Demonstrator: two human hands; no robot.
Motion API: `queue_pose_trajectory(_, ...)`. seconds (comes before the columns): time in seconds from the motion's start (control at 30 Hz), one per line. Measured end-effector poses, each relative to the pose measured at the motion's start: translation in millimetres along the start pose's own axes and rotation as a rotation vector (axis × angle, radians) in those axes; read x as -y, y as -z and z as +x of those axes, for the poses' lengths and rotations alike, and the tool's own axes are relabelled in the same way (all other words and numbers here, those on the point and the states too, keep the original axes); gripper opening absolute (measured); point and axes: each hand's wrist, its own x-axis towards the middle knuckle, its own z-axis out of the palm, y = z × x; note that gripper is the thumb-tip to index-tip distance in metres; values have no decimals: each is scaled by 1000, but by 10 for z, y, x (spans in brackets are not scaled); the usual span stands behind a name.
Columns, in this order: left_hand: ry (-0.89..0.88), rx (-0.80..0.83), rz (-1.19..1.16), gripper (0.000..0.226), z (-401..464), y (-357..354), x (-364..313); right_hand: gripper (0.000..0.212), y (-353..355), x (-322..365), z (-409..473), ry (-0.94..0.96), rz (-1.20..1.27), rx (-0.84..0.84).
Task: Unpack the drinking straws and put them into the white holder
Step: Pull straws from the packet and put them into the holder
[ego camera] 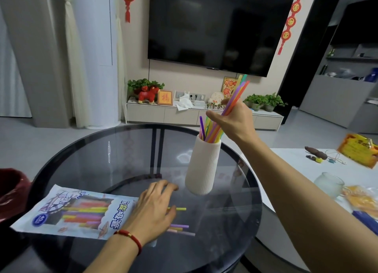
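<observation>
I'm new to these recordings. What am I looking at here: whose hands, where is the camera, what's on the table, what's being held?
There is no machine here: a person works with bare hands, and the single picture comes from a camera worn on their head, looking forward and down.

The right hand has a grip on a bundle of straws, their lower ends in the white holder, which stands on a round glass table and also has other straws in it.

The left hand, with a red bracelet at the wrist, rests on loose straws lying on the glass beside the packet. The packet lies flat and more straws show through its window.

A white table at the right carries a frosted cup and other odds and ends.
</observation>
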Motion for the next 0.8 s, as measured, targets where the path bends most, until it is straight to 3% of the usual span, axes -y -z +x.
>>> queue_pose_trajectory(0.2,6,4,-15,44,-10,11,8,109,-5,61,-29,172,192,-150)
queue_pose_trajectory(0.27,5,-1,-17,44,-5,12,9,115,-13,57,-6,251,189,-193)
queue_pose_trajectory(0.33,11,3,-20,44,-3,13,7,108,-33,49,-4,320,162,-224)
queue_pose_trajectory(0.5,9,-2,-27,41,3,13,2,54,-137,1,-60,328,-22,-121)
queue_pose_trajectory(0.57,1,-10,-21,38,7,19,7,43,-164,-59,-108,328,-62,-82)
queue_pose_trajectory(0.7,0,11,-1,33,5,39,21,37,-212,-188,-250,357,-170,65)
queue_pose_trajectory(0.8,6,29,-3,32,2,58,26,44,-208,-189,-267,374,-167,60)
